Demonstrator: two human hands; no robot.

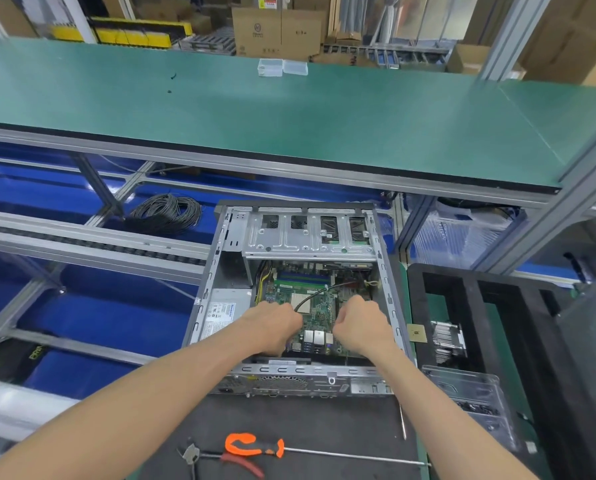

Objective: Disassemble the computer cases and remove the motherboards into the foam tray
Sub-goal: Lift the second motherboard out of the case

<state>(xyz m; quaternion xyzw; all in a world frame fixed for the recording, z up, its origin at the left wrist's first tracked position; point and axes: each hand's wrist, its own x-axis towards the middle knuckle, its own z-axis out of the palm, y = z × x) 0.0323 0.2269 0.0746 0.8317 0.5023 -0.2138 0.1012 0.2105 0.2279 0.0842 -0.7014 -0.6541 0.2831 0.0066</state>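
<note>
Nearest me on the dark mat lie the screwdriver [255, 447], orange-handled with its long shaft pointing right, and the red-handled pliers [220, 459] just beside it to the left. Beyond them sits the case [300, 377], open on top, its rear panel facing me. Both my arms reach over that panel into it. My left hand [270, 323] is curled down over the left edge of the board [319, 313], fingers hidden underneath, so I cannot tell what they hold. My right hand [362, 323] is curled the same way at the board's right side, fingertips out of sight too. The board lies flat in the case floor, between my hands, with a black cable [315, 297] arching over it. The power supply [224, 311] sits left of my left hand; the drive cage [307, 237] spans the far end. To the right, the black foam tray [463, 306] stands just beside the case, a heatsink [447, 341] resting in it. Farther left, a wire coil [166, 213] lies below the green shelf [289, 109].
</note>
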